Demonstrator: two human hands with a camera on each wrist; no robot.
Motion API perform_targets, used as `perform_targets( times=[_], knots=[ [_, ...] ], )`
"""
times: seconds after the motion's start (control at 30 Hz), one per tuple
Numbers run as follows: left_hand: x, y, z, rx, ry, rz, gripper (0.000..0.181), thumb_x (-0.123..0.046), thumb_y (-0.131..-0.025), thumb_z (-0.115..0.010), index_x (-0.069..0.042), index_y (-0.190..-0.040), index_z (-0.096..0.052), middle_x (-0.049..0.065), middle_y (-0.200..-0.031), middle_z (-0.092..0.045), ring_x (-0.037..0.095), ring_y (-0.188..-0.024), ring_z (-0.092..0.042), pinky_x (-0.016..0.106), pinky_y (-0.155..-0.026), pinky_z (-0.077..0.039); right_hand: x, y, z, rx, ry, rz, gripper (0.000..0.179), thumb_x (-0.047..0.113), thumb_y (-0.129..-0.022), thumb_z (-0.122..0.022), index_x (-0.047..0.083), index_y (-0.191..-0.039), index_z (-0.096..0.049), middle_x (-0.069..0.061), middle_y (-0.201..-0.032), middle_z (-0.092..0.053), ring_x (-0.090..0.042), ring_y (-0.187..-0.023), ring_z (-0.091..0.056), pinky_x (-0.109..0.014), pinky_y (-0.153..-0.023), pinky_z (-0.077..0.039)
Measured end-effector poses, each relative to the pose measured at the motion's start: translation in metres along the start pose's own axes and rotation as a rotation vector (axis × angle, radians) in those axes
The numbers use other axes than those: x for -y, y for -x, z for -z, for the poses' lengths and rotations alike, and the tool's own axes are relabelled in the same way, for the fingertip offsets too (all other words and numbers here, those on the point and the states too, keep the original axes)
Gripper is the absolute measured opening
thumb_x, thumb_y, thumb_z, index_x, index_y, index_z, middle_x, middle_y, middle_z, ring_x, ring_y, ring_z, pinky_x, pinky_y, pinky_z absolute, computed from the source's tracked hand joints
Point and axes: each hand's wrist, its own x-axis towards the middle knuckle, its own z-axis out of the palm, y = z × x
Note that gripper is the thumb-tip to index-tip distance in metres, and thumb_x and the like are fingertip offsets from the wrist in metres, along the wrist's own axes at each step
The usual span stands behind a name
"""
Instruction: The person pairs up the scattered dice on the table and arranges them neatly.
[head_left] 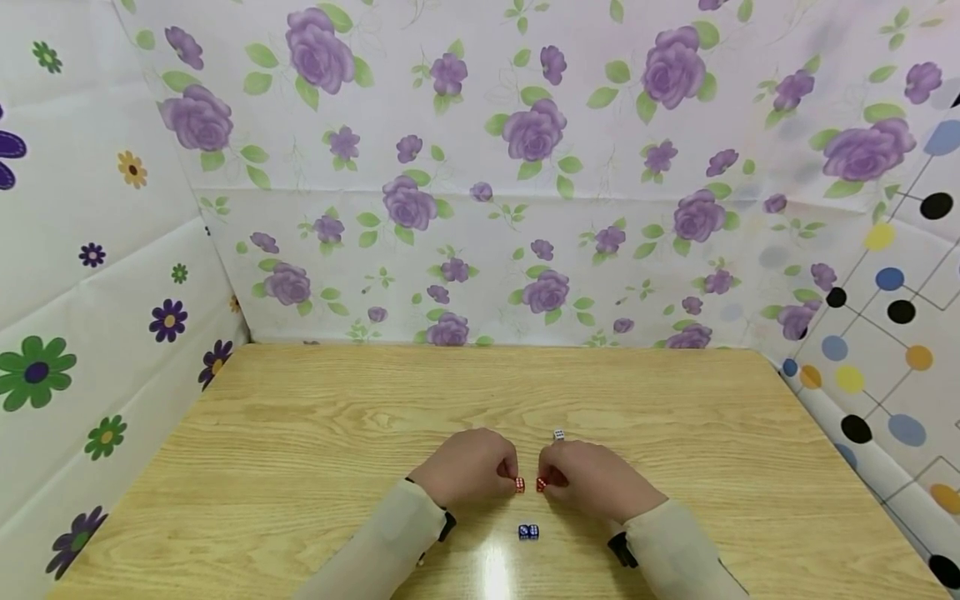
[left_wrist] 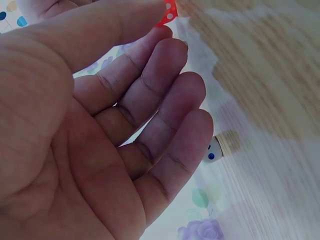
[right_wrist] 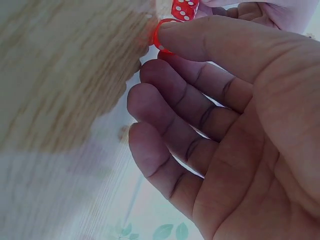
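My left hand (head_left: 471, 467) pinches a red die (head_left: 520, 484) with white pips between thumb and forefinger. Facing it, my right hand (head_left: 598, 479) pinches a second red die (head_left: 541, 484), mostly covered by the thumb in the right wrist view. A small gap separates the two red dice, both low over the wooden table. The other fingers of each hand curve loosely beneath. Just behind the right hand stands a white die (head_left: 558, 434). Two dark blue dice (head_left: 528, 532) sit side by side nearer the front, between the wrists.
The wooden table (head_left: 315, 417) ends at a back wall of rose-patterned cloth (head_left: 450, 250). Flower-printed cloth (head_left: 135, 333) hangs at the left, dotted cloth (head_left: 877, 358) at the right. Light-coloured sleeves and dark wrist straps (head_left: 447, 526) cover my forearms.
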Motion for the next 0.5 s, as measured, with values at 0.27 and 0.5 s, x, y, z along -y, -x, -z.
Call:
perform_targets(
  times=[0.27, 0.5],
  knots=[
    [-0.0035, -0.0014, -0.0027, 0.01, -0.026, 0.003, 0.01, -0.021, -0.088, -0.082, -0.022, -0.082, -0.074, -0.017, -0.077, -0.062, 0.001, -0.069, -0.055, 0.023, -0.069, -0.049, 0.0054, -0.0009, 0.0008, -0.008, -0.007, 0.034, 0.016, 0.011, -0.091, -0.078, 0.02, -0.086, -0.066, 0.011, -0.08, -0.058, -0.003, -0.069, -0.045, -0.024, -0.064, -0.041],
    [-0.0035, -0.0017, -0.003, 0.01, -0.025, 0.004, 0.01, -0.024, -0.089, -0.082, -0.023, -0.083, -0.073, -0.017, -0.078, -0.063, 0.0, -0.07, -0.055, 0.023, -0.07, -0.049, 0.0036, -0.0001, -0.0012, 0.0, -0.002, 0.014, 0.016, 0.015, -0.092, -0.078, 0.021, -0.086, -0.065, 0.011, -0.079, -0.056, -0.003, -0.068, -0.044, -0.024, -0.063, -0.041]
  ],
)
